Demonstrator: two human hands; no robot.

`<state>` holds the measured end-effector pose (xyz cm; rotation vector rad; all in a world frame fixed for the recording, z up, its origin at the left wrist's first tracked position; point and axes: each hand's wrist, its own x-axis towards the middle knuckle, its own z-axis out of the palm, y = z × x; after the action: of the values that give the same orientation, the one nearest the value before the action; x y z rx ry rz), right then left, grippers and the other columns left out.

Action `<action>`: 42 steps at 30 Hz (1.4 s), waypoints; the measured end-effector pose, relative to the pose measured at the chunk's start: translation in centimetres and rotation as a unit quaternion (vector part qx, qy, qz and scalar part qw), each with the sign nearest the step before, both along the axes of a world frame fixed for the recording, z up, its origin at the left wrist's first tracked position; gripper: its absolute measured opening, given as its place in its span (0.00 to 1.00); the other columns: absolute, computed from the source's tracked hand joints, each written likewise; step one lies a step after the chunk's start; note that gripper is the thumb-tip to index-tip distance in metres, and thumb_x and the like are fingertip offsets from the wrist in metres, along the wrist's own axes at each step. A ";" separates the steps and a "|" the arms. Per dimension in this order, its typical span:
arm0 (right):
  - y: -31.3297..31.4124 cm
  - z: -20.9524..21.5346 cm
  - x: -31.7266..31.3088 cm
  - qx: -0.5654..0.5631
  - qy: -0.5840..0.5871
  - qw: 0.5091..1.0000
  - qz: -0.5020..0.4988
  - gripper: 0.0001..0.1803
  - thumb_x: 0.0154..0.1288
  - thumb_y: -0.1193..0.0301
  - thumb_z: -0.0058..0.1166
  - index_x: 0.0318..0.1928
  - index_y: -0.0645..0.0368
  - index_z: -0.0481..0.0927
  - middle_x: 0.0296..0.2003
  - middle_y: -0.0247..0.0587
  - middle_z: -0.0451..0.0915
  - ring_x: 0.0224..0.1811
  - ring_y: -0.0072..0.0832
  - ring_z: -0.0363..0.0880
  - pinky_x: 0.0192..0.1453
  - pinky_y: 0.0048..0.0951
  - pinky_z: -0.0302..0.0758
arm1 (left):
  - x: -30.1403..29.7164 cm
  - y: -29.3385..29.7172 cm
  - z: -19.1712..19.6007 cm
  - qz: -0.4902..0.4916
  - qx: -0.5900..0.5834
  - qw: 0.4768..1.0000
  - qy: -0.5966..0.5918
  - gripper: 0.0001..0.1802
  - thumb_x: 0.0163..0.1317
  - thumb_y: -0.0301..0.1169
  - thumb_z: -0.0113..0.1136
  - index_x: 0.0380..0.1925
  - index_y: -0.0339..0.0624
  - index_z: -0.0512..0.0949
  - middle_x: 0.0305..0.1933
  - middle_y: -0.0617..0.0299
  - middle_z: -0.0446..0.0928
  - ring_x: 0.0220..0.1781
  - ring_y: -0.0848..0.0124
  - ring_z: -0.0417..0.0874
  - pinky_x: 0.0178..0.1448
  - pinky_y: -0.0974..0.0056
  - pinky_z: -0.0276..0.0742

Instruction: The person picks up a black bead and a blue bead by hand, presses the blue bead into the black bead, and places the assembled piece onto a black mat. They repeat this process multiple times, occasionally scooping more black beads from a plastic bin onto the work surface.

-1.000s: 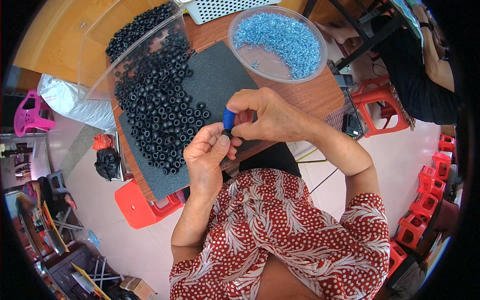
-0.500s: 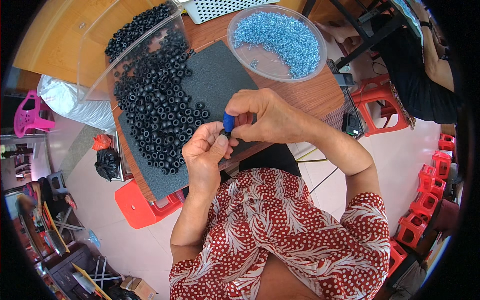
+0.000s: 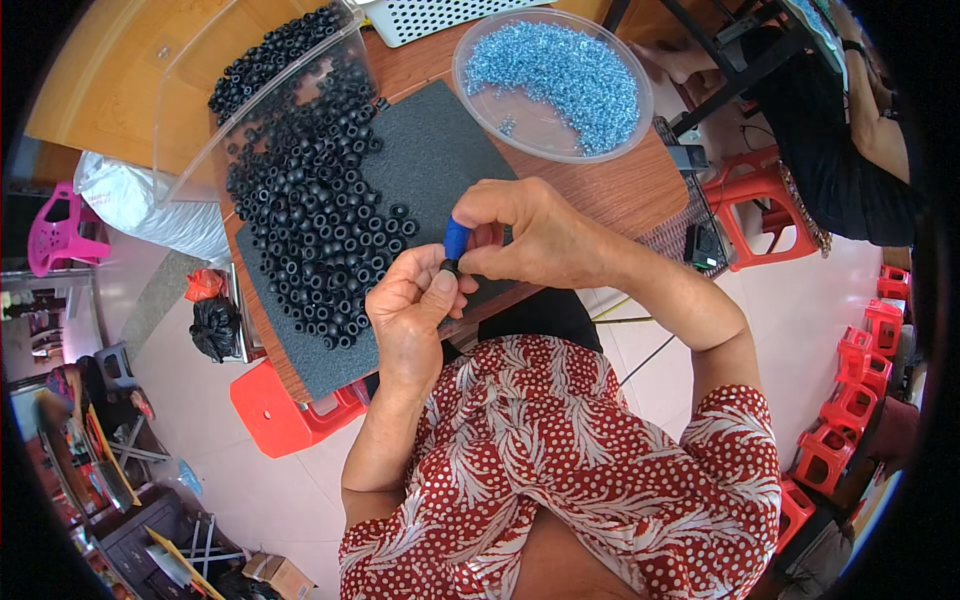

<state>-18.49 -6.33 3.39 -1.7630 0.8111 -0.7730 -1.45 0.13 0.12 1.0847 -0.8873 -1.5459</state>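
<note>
At the far left a clear bin (image 3: 230, 90) lies tipped on the worktop (image 3: 620, 190), spilling a broad heap of black rings (image 3: 320, 230) across a dark foam mat (image 3: 430, 160). Nearly all of them lie loose in that heap, so by the look of it most of the work is left; no finished pieces can be made out anywhere on the worktop.

Just right of the heap, over the mat's near edge, the left hand (image 3: 410, 305) is curled, thumb and fingers pinching one black ring (image 3: 450, 268) at its tip. Touching it from the right, the right hand (image 3: 530, 235) is closed with its fingertips pressed round a small blue piece (image 3: 456, 238), which stands upright directly above the ring and meets it. The two parts seem to be in the middle of being joined; whether the blue piece is seated yet cannot be told.

Further right and back sits a round clear bowl (image 3: 480, 110) holding a thick crescent of small light-blue parts (image 3: 560, 70), with bare bottom showing on its near side, so that stock is also far from used up.
</note>
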 end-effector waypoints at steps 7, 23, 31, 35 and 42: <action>-0.3 -0.5 -0.1 -0.087 0.035 0.996 0.008 0.07 0.46 0.77 0.60 0.25 0.64 0.74 0.21 0.38 0.72 0.28 0.31 0.71 0.31 0.31 0.68 | -0.2 -0.1 -0.1 0.014 -0.003 1.000 -0.015 0.10 0.62 0.22 0.53 0.43 0.30 0.75 0.32 0.58 0.79 0.29 0.77 0.77 0.33 0.75 0.72; -0.8 0.6 0.0 -0.062 0.083 0.994 0.034 0.07 0.45 0.77 0.60 0.24 0.66 0.75 0.24 0.48 0.77 0.31 0.46 0.76 0.34 0.38 0.71 | -0.1 -0.5 -0.1 -0.001 0.027 0.999 0.026 0.11 0.63 0.26 0.56 0.42 0.29 0.75 0.31 0.53 0.80 0.25 0.75 0.77 0.28 0.73 0.73; -0.4 0.2 -0.4 -0.044 0.038 0.998 0.008 0.09 0.45 0.75 0.62 0.26 0.64 0.75 0.23 0.45 0.74 0.29 0.39 0.74 0.33 0.35 0.69 | 0.0 -0.9 0.4 -0.020 0.059 0.994 0.090 0.07 0.60 0.25 0.57 0.35 0.30 0.76 0.26 0.52 0.79 0.18 0.74 0.76 0.20 0.73 0.71; -0.4 0.0 -0.5 -0.064 0.030 0.998 -0.001 0.10 0.45 0.73 0.62 0.26 0.63 0.75 0.22 0.44 0.73 0.30 0.38 0.73 0.34 0.35 0.69 | -0.4 -0.7 0.3 0.012 0.082 0.989 0.119 0.06 0.58 0.24 0.57 0.32 0.31 0.76 0.23 0.52 0.78 0.17 0.73 0.75 0.19 0.71 0.70; 0.6 -2.1 -0.5 -0.229 0.025 0.971 -0.056 0.17 0.44 0.69 0.66 0.31 0.64 0.75 0.29 0.42 0.74 0.32 0.37 0.70 0.35 0.32 0.69 | -0.5 -1.0 -0.3 0.088 0.079 0.977 0.176 0.05 0.57 0.23 0.56 0.32 0.32 0.76 0.28 0.56 0.78 0.21 0.72 0.77 0.25 0.68 0.74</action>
<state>-18.99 -5.78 1.33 -2.1645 0.8141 -1.0590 -2.00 -0.83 -0.15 0.9331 -0.4227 -1.6135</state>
